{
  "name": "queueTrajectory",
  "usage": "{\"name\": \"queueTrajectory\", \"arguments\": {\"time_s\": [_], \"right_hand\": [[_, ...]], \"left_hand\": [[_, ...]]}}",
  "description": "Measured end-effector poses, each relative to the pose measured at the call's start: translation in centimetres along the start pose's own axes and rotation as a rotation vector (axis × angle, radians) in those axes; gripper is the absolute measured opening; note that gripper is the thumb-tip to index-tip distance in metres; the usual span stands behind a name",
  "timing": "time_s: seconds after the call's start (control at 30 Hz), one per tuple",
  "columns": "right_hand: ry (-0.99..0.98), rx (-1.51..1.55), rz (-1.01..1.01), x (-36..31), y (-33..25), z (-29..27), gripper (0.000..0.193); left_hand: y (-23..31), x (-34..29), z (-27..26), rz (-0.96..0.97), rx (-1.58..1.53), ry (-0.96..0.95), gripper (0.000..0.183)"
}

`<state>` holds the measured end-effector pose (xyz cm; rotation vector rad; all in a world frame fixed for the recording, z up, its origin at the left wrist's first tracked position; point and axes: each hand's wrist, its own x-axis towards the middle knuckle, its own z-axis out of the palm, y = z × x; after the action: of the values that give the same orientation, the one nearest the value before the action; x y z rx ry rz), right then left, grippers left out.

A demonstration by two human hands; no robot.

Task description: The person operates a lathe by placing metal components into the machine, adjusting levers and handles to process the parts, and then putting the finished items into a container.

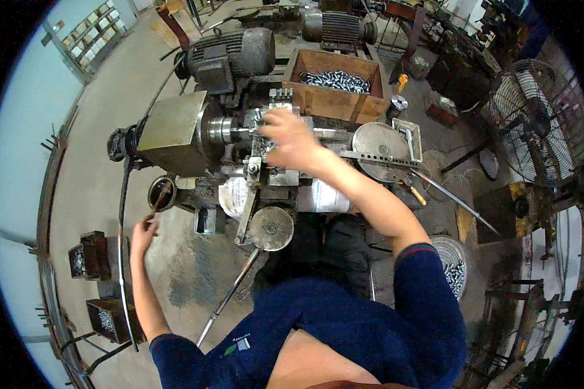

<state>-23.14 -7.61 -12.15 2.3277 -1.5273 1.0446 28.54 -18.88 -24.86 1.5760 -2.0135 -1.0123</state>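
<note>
A grey metal lathe (220,129) stands at the frame's upper centre, a ribbed grey cylindrical metal motor (240,57) behind its left part and a brown rectangular wooden box (337,104) of silvery metal pieces (340,82) behind its right. Before its left end sits a round dark pot (153,202); a round grey metal disc (271,228) lies before its middle. At far right stands a round black wire fan (532,120), above and right of a round pale basket (452,245).

Caged fan (534,110) at far right.
</note>
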Motion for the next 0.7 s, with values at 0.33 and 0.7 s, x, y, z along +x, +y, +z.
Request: {"name": "queueTrajectory", "arguments": {"time_s": [0.33,0.7], "right_hand": [[-0.681,-0.313,0.143,7.1,-1.1,8.0,0.025],[-0.359,-0.334,0.115,6.0,-1.3,4.9,0.022]], "left_hand": [[-0.9,-10.3,-3.0,-0.400,0.721,0.614,0.056],[5.3,-10.2,-0.5,-0.251,0.130,0.202,0.025]]}}
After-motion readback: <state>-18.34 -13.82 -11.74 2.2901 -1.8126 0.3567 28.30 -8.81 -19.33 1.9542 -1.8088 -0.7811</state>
